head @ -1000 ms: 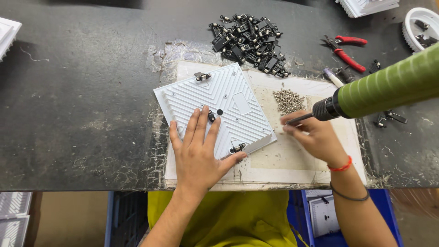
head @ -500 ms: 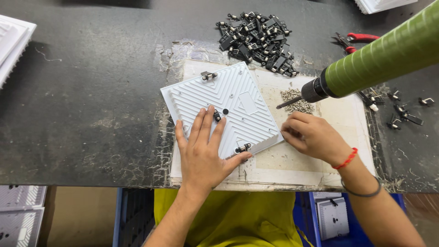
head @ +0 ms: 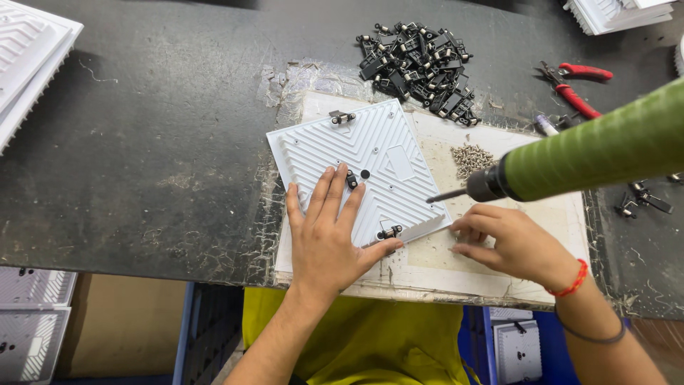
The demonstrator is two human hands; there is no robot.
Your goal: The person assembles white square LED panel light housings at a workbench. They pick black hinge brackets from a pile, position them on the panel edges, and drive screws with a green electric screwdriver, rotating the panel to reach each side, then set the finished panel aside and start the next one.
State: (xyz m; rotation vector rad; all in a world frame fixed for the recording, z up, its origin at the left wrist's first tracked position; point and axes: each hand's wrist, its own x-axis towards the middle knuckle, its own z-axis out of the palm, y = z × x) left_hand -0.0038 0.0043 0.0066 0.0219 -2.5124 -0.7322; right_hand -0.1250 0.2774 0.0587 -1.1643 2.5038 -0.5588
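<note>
A white ribbed square panel (head: 370, 150) lies cornerwise on a pale mat (head: 499, 278). My left hand (head: 328, 239) presses flat on it with fingers spread, the thumb at its lower edge beside a small black clip (head: 389, 232). Two other clips (head: 342, 116) sit on the panel. My right hand (head: 509, 242) rests on the mat just right of the panel's corner, fingertips pinched together; whether they hold a screw is hidden. A green power screwdriver (head: 591, 153) hangs above that hand, untouched, its bit (head: 445, 196) near the panel's right edge.
A small heap of screws (head: 472, 158) lies on the mat behind the bit. A pile of black clips (head: 413, 60) sits further back, red-handled pliers (head: 577, 89) to its right. White panels are stacked at far left (head: 28, 57) and top right (head: 620, 11).
My right hand has come away from the screwdriver's bit and settled lower on the mat by the panel's corner. My left hand stays on the panel.
</note>
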